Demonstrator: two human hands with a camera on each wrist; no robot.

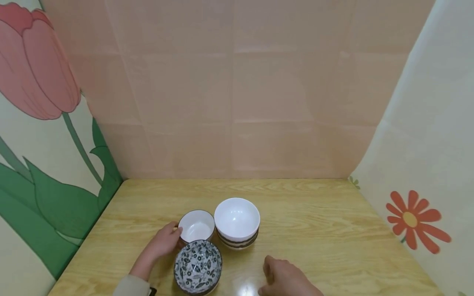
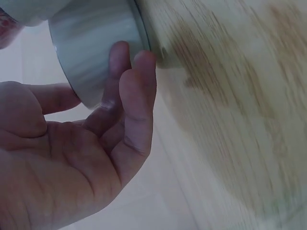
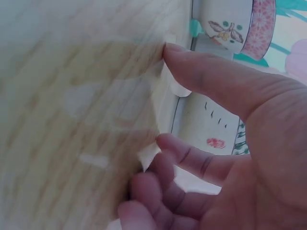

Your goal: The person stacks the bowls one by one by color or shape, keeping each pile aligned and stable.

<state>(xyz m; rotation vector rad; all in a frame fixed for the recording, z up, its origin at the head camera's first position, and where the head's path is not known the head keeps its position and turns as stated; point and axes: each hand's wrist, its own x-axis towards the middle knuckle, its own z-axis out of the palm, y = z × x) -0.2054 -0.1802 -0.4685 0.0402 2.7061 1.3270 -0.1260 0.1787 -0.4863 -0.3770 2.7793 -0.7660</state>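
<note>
A small white bowl with a dark rim (image 1: pixel 196 226) stands left of centre on the table. My left hand (image 1: pixel 166 240) grips it from the left side; in the left wrist view the thumb is at one edge of the bowl (image 2: pixel 98 38) and the fingers (image 2: pixel 135 96) curl along its wall. Just in front is a bowl with a black-and-white leaf pattern inside (image 1: pixel 198 266). To the right, a larger white bowl (image 1: pixel 237 219) tops a stack. My right hand (image 1: pixel 286 279) hovers by the table's near side, fingers loosely bent, holding nothing.
The wooden table (image 1: pixel 314 218) ends at a plain pinkish-brown backdrop (image 1: pixel 229 90). A tulip-printed sheet (image 1: pixel 44 123) hangs at the left and a flower-printed sheet (image 1: pixel 426 144) at the right. In the right wrist view, a bowl with a pink band (image 3: pixel 240 24) shows beyond the thumb.
</note>
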